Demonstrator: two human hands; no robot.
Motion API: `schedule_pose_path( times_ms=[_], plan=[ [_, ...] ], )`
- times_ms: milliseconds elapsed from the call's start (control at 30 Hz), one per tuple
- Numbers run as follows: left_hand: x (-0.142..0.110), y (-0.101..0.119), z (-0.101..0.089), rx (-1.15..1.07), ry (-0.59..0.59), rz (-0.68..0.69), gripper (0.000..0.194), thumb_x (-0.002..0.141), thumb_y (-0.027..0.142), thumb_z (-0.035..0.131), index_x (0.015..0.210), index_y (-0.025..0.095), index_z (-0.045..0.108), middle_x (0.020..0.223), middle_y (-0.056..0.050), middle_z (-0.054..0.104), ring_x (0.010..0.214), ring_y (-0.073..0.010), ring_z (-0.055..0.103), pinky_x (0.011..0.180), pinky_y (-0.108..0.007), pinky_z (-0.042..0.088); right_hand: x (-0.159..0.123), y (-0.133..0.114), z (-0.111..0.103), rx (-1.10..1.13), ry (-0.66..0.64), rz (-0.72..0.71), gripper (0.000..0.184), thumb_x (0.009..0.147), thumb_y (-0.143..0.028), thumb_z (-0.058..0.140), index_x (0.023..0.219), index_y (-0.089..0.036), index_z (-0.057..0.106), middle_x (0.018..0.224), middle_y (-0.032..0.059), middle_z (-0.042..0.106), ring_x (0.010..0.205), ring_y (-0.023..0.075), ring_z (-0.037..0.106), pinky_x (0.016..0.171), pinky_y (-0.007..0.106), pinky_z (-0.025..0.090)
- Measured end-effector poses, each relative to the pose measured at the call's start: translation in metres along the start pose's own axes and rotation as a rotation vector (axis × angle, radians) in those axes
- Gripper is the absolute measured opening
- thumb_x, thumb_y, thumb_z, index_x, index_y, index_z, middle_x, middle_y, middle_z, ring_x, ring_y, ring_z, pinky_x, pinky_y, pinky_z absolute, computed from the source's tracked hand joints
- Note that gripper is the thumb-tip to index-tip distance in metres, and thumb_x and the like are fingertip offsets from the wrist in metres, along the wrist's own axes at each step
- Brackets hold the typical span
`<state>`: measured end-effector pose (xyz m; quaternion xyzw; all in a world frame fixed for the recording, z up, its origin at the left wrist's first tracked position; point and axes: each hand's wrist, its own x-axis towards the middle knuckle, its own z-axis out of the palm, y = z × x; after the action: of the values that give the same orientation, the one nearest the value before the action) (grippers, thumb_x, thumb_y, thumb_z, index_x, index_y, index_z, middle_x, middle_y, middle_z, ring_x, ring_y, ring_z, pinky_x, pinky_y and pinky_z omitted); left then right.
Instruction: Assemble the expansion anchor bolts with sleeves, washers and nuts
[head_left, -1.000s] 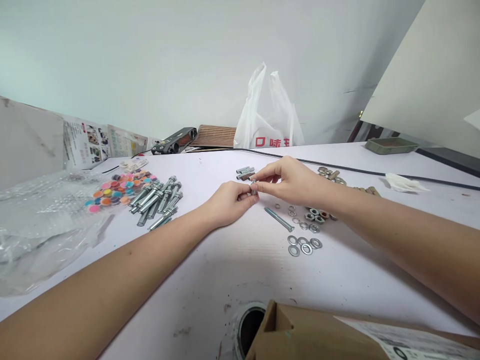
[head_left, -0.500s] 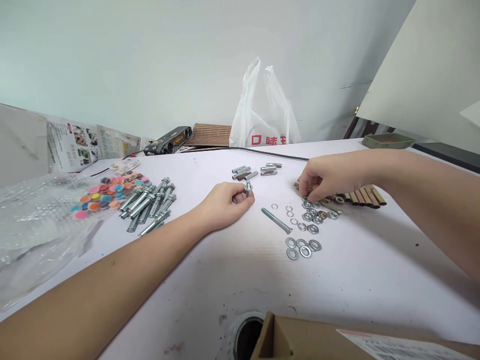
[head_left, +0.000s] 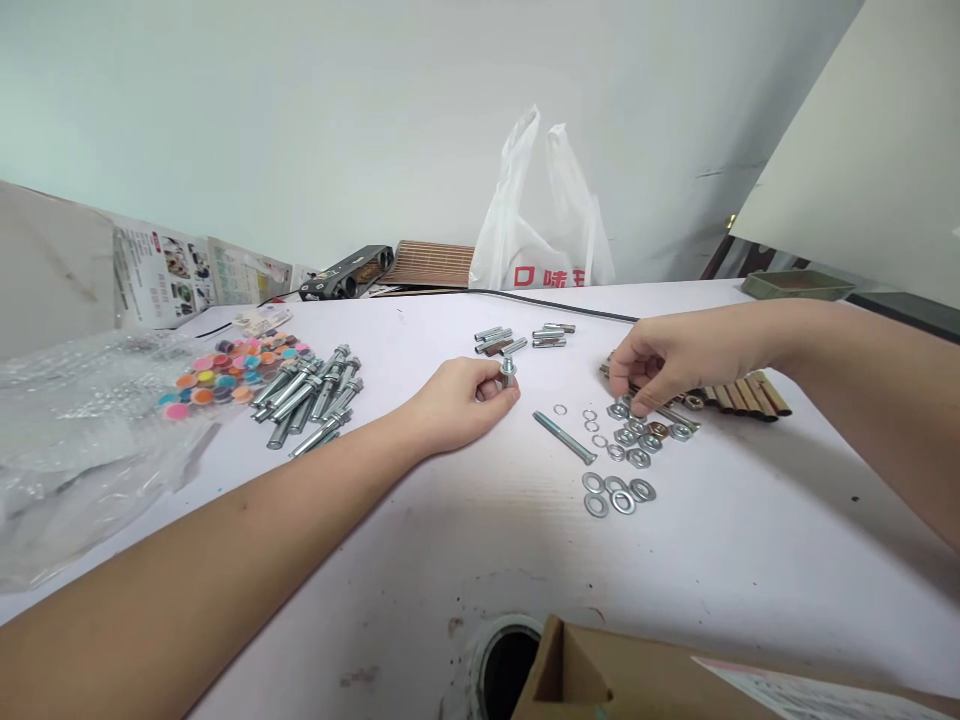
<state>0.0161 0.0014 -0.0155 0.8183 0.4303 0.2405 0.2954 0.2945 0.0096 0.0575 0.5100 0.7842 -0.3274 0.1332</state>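
My left hand rests on the white table, thumb and fingers closed round a zinc-plated expansion bolt. The bolt stands upright, its end with the nut and washer showing above the fingers. My right hand reaches down at the right, thumb and fingertips pinched at a hex nut on the edge of the nut pile. Other hex nuts lie just below. Between the hands lie a bare bolt and thin spring washers. Flat washers are grouped nearer me.
Several assembled expansion bolts are heaped at the left, beside coloured caps and clear plastic. Metal sleeves lie behind my left hand, brassy tubes at the right. A cardboard box stands in front.
The whole view has shifted slightly, so things sit further right. My left hand keeps its hold on the expansion bolt. My right hand's fingertips stay at the nut pile.
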Motion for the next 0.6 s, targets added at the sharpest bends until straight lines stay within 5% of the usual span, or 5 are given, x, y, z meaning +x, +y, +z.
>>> schedule_pose_path(
  times_ms=[133,333,467,600],
  plan=[
    [0.000,0.001,0.000,-0.012,0.018,-0.002,0.033,0.084,0.042,0.053,0.063,0.018,0.044,0.059,0.005,0.044,0.055,-0.0088,0.039,0.053,-0.024,0.032,-0.002,-0.003,0.002,0.078,0.135,-0.022,0.024,0.081,-0.042,0.064,0.073,-0.020,0.067,0.064,0.0006,0.060,0.058,0.0122,0.048,0.055,0.030,0.035],
    [0.000,0.000,0.000,-0.022,0.004,0.040,0.031,0.084,0.040,0.053,0.064,0.018,0.044,0.058,0.005,0.042,0.053,-0.0089,0.038,0.051,-0.025,0.030,0.020,-0.046,0.019,0.474,0.597,-0.231,0.025,0.069,-0.047,0.077,0.086,-0.028,0.076,0.087,0.0027,0.072,0.081,0.0179,0.060,0.071,0.032,0.047],
    [0.001,-0.001,0.000,-0.025,-0.010,0.049,0.033,0.084,0.040,0.053,0.062,0.018,0.042,0.057,0.005,0.038,0.053,-0.0086,0.034,0.051,-0.026,0.028,0.043,-0.070,0.034,0.608,0.652,-0.257,0.020,0.073,-0.043,0.077,0.079,-0.024,0.077,0.074,0.0045,0.068,0.071,0.0163,0.056,0.064,0.033,0.045],
    [0.001,-0.003,-0.001,-0.013,-0.030,0.055,0.033,0.084,0.040,0.053,0.062,0.017,0.045,0.057,0.005,0.036,0.053,-0.0086,0.032,0.051,-0.026,0.027,0.052,-0.068,0.041,0.632,0.658,-0.293,0.022,0.075,-0.044,0.075,0.076,-0.022,0.077,0.073,0.0068,0.068,0.067,0.0171,0.055,0.061,0.034,0.045]
  ],
)
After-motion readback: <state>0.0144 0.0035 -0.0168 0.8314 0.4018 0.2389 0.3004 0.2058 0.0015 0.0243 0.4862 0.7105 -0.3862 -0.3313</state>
